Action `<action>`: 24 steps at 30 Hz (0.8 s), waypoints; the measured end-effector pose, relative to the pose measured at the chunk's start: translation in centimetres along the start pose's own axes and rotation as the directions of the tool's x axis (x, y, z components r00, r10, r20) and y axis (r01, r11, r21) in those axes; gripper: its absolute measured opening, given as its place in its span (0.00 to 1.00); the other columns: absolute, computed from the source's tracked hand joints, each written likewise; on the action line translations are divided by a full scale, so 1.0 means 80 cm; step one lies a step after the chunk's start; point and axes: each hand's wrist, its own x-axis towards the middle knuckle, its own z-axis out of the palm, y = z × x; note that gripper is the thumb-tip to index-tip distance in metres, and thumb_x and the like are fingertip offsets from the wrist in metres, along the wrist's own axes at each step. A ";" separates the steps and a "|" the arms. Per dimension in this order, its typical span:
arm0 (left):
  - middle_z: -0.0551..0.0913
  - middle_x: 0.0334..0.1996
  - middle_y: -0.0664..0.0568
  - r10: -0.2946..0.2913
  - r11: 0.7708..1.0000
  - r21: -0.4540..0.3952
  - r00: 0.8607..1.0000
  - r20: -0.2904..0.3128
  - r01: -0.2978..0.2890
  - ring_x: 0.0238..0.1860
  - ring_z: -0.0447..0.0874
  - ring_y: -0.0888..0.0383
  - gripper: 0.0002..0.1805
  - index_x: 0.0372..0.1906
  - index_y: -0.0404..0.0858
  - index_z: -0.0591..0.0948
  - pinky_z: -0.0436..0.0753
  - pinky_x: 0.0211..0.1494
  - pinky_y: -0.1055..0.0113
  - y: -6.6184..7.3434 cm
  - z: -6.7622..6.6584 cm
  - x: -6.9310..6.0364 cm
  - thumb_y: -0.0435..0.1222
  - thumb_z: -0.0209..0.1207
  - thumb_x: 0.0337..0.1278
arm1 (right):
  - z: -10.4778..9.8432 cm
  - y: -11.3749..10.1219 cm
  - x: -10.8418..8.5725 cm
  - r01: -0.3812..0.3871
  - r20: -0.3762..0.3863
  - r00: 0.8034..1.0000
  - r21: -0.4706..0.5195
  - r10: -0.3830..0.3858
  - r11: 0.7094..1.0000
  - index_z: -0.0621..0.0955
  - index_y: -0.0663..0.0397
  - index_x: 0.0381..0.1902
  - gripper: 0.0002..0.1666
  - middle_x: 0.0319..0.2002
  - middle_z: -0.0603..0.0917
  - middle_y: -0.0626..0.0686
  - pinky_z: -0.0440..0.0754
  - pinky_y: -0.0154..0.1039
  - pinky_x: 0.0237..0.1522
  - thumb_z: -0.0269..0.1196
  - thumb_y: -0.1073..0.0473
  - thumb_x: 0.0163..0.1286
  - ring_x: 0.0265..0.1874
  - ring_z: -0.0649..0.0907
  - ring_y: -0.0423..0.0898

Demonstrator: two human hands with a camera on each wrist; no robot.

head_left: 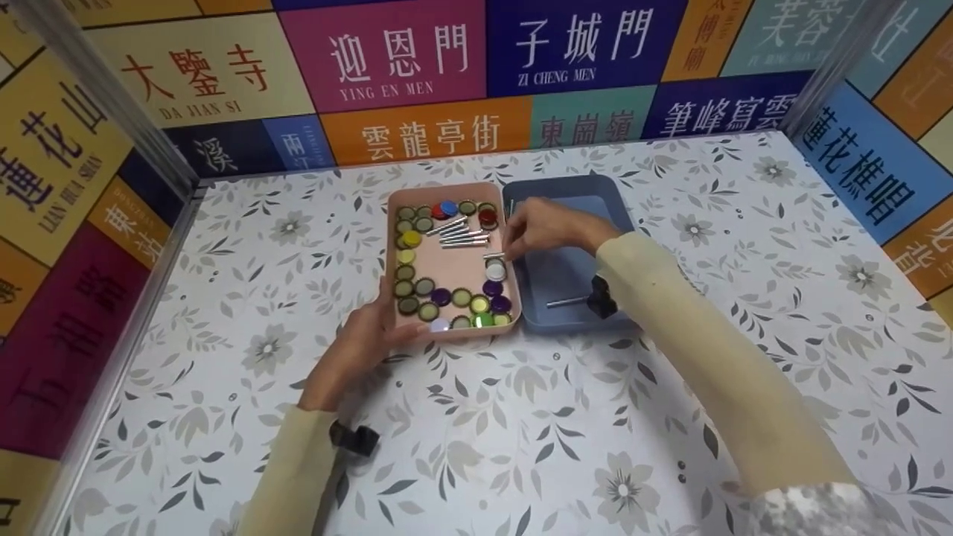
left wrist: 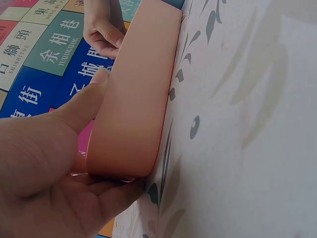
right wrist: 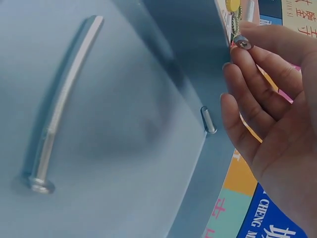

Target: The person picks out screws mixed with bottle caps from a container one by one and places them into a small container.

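Observation:
My left hand point(head_left: 363, 333) holds the near-left corner of a pink box point(head_left: 435, 269), thumb at the rim and fingers along its side. In the left wrist view, the box's outer wall point(left wrist: 133, 94) lies against that hand point(left wrist: 54, 163). My right hand point(head_left: 547, 225) is over the rim between the pink box and a blue-grey box point(head_left: 558, 272), pinching a silver bolt point(right wrist: 243, 41) by thumb and fingertips. Several similar bolts point(head_left: 463, 240) lie in the pink box among colourful bottle caps point(head_left: 441, 297). One bolt point(right wrist: 64, 106) rests on the blue-grey box's floor; another point(right wrist: 209, 120) is by its wall.
Both boxes stand side by side on a floral-patterned tabletop point(head_left: 476, 417). Behind and at both sides rise panels with coloured blocks of lettering point(head_left: 402, 59). A black wrist strap device point(head_left: 603, 298) overhangs the blue-grey box; another point(head_left: 356, 439) is on the left wrist.

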 end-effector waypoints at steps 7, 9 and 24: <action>0.74 0.71 0.54 -0.005 0.999 -0.046 1.000 0.006 0.006 0.67 0.76 0.54 0.58 0.80 0.59 0.34 0.66 0.78 0.55 0.001 0.002 0.002 0.48 0.66 0.60 | -0.004 0.010 -0.011 -0.036 0.036 0.999 0.023 0.035 0.999 0.90 0.55 0.36 0.08 0.35 0.90 0.52 0.79 0.32 0.40 0.71 0.57 0.60 0.32 0.82 0.41; 0.73 0.72 0.54 0.000 1.000 -0.031 1.000 0.003 0.000 0.70 0.73 0.54 0.59 0.80 0.58 0.34 0.61 0.80 0.54 0.000 0.003 0.002 0.48 0.66 0.61 | -0.004 0.013 -0.014 -0.043 0.050 0.998 0.025 0.041 0.999 0.89 0.55 0.36 0.08 0.36 0.90 0.52 0.79 0.32 0.42 0.71 0.58 0.60 0.33 0.83 0.41; 0.68 0.75 0.49 -0.001 1.000 0.022 1.000 -0.011 0.001 0.64 0.77 0.51 0.58 0.81 0.53 0.35 0.74 0.72 0.55 0.000 0.000 -0.001 0.49 0.66 0.61 | -0.002 0.033 -0.027 -0.081 0.051 0.996 0.052 0.078 0.995 0.89 0.58 0.33 0.05 0.29 0.89 0.47 0.76 0.31 0.36 0.71 0.61 0.59 0.28 0.80 0.39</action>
